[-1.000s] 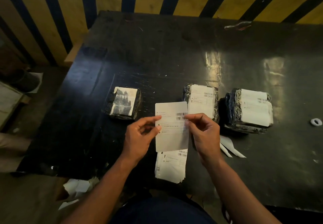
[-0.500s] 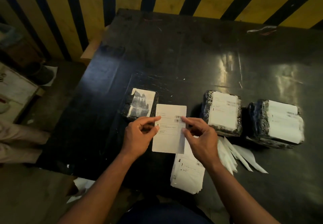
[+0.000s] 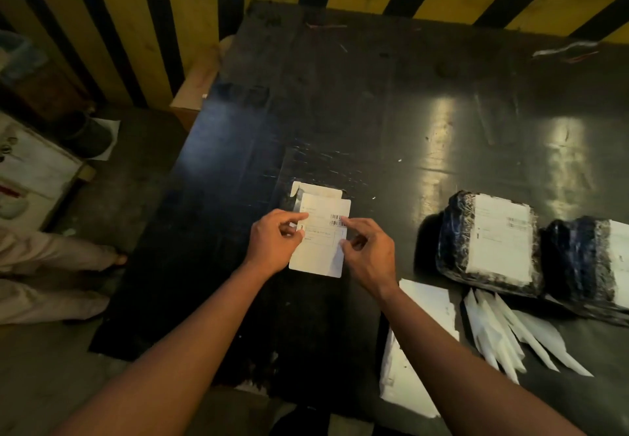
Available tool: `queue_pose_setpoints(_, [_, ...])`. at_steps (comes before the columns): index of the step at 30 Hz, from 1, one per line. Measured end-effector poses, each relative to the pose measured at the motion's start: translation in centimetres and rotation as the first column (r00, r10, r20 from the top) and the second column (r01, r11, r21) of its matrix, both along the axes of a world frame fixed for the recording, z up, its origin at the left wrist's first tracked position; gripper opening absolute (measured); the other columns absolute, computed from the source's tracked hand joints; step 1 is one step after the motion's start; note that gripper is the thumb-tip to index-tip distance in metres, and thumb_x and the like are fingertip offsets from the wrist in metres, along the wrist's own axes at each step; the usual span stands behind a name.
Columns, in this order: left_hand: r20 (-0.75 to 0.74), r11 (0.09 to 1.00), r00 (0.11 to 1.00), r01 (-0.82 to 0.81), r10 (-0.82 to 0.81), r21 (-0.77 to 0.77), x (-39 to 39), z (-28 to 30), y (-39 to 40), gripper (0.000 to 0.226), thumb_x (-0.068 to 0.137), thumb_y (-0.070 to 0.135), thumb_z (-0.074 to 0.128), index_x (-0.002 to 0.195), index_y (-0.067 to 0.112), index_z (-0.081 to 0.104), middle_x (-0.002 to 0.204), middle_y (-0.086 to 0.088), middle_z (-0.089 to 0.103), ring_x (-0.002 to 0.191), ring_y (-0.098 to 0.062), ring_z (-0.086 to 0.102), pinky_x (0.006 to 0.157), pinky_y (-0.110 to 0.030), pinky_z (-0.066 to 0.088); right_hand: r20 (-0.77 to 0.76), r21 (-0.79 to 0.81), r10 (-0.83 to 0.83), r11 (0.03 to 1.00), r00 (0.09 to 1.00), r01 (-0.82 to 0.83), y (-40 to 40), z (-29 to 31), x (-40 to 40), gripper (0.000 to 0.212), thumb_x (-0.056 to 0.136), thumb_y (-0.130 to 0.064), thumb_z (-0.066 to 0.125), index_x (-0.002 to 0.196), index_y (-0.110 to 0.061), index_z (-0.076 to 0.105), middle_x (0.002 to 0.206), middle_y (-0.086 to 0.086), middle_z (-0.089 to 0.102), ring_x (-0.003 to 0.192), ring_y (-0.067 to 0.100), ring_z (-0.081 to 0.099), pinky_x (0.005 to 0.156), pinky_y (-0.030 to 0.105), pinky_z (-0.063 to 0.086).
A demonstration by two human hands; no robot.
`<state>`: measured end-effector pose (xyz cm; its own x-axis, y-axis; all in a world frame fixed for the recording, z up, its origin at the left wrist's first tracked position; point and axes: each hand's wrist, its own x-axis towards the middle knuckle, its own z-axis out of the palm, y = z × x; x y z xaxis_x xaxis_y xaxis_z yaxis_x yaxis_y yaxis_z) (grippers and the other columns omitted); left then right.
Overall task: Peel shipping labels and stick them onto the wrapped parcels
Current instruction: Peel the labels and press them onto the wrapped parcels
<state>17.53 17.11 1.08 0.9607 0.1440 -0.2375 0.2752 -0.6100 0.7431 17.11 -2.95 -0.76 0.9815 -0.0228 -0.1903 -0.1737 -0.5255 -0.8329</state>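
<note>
A white shipping label (image 3: pixel 320 251) with a barcode hangs between my two hands. My left hand (image 3: pixel 275 241) pinches its left edge, and my right hand (image 3: pixel 369 255) pinches its right edge by the barcode. The label covers most of a small dark wrapped parcel (image 3: pixel 316 190), of which only the pale top edge shows behind it. Two wrapped parcels with labels on top lie at the right: one (image 3: pixel 490 241) nearer me and one (image 3: pixel 592 265) cut by the frame edge. A stack of label sheets (image 3: pixel 418 350) lies under my right forearm.
Peeled backing strips (image 3: pixel 503 333) are fanned out beside the label stack. The black table (image 3: pixel 340 112) ends at its left edge, with floor beyond. A person's legs and foot (image 3: pixel 68 258) rest on the floor at the left. A yellow-and-black striped wall stands behind.
Both hands carried the label to the left and forward, over the unlabelled parcel, which it now mostly hides. The view shifted left, so the labelled parcels sit further right.
</note>
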Motion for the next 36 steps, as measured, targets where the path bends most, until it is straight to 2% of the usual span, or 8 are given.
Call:
queue_pose_setpoints(3, [0.002, 0.999, 1.0, 0.013, -0.013, 0.036, 2.3, -1.4, 1.0, 0.042, 0.088, 0.005, 0.078, 0.126, 0.023, 0.072, 0.123, 0.005, 0.066, 0.088, 0.001, 0.064, 0.074, -0.006, 0.051, -0.003, -0.051, -0.006, 0.999, 1.0, 0.005, 1.4, -1.0, 2.1, 0.043, 0.09, -0.012, 0.078, 0.132, -0.017, 0.069, 0.129, -0.004, 0.064, 0.085, 0.001, 0.063, 0.082, 0.026, 0.063])
queue_pose_setpoints(8, [-0.018, 0.998, 0.999, 0.033, -0.032, 0.053, 5.0, -3.2, 1.7, 0.043, 0.088, 0.003, 0.078, 0.127, 0.019, 0.072, 0.128, 0.0, 0.065, 0.094, -0.007, 0.066, 0.085, -0.019, 0.058, -0.006, -0.136, -0.019, 0.991, 1.0, 0.018, 2.8, -2.4, 4.7, 0.044, 0.09, -0.01, 0.076, 0.133, -0.018, 0.069, 0.127, -0.006, 0.065, 0.078, 0.005, 0.063, 0.079, 0.021, 0.061])
queue_pose_setpoints(15, [-0.056, 0.997, 0.998, 0.042, -0.038, 0.071, 6.4, -4.7, 2.1, 0.044, 0.089, 0.005, 0.078, 0.129, 0.019, 0.07, 0.131, 0.0, 0.064, 0.098, -0.008, 0.066, 0.083, -0.019, 0.058, -0.064, -0.146, -0.058, 0.988, 0.996, 0.048, 4.1, -3.3, 5.9, 0.046, 0.091, -0.009, 0.075, 0.136, -0.016, 0.067, 0.135, -0.003, 0.063, 0.095, 0.012, 0.068, 0.086, 0.031, 0.063])
queue_pose_setpoints(19, [-0.056, 0.994, 0.996, 0.075, -0.071, 0.077, 6.4, -5.2, 2.1, 0.047, 0.086, 0.006, 0.081, 0.13, 0.02, 0.07, 0.13, 0.001, 0.064, 0.099, -0.01, 0.067, 0.084, -0.02, 0.06, -0.076, -0.217, -0.043, 0.976, 0.996, 0.025, 4.6, -3.2, 5.8, 0.049, 0.092, -0.01, 0.074, 0.139, -0.015, 0.063, 0.137, -0.002, 0.06, 0.106, 0.019, 0.068, 0.093, 0.032, 0.061])
queue_pose_setpoints(25, [-0.084, 0.964, 0.98, 0.191, -0.179, 0.184, 6.8, -5.1, 2.2, 0.05, 0.088, 0.013, 0.08, 0.135, 0.024, 0.067, 0.13, 0.003, 0.058, 0.101, -0.008, 0.064, 0.089, -0.023, 0.06, -0.072, -0.397, 0.124, 0.907, 0.99, -0.143, 4.8, -3.1, 5.9, 0.052, 0.096, -0.024, 0.071, 0.145, -0.016, 0.057, 0.14, 0.002, 0.049, 0.109, 0.02, 0.066, 0.097, 0.033, 0.056])
queue_pose_setpoints(29, [-0.081, 0.93, 0.976, 0.217, -0.201, 0.296, 6.8, -5.0, 2.9, 0.047, 0.087, 0.029, 0.082, 0.131, 0.031, 0.066, 0.128, 0.004, 0.044, 0.112, -0.011, 0.054, 0.098, -0.029, 0.055, -0.059, -0.481, 0.112, 0.867, 0.992, -0.126, 3.7, -3.5, 5.8, 0.053, 0.092, -0.042, 0.074, 0.142, -0.029, 0.06, 0.125, 0.0, 0.045, 0.097, 0.012, 0.056, 0.087, 0.029, 0.056])
queue_pose_setpoints(32, [-0.075, 0.9, 0.961, 0.276, -0.266, 0.338, 6.4, -4.9, 4.0, 0.049, 0.088, 0.035, 0.08, 0.135, 0.032, 0.064, 0.131, 0.002, 0.043, 0.121, -0.014, 0.047, 0.103, -0.033, 0.051, -0.038, -0.512, 0.15, 0.846, 0.988, -0.148, 2.6, -4.1, 5.2, 0.055, 0.091, -0.048, 0.072, 0.141, -0.029, 0.061, 0.124, 0.001, 0.047, 0.106, 0.016, 0.055, 0.087, 0.031, 0.057])
queue_pose_setpoints(36, [-0.05, 0.804, 0.912, 0.385, -0.408, 0.454, 5.0, -5.2, 4.9, 0.054, 0.094, 0.034, 0.072, 0.145, 0.031, 0.056, 0.151, 0.002, 0.04, 0.139, -0.02, 0.037, 0.115, -0.042, 0.041, 0.003, -0.62, 0.213, 0.767, 0.977, -0.165, 2.1, -4.8, 4.0, 0.053, 0.095, -0.049, 0.065, 0.142, -0.025, 0.06, 0.144, 0.007, 0.046, 0.131, 0.026, 0.046, 0.1, 0.041, 0.048])
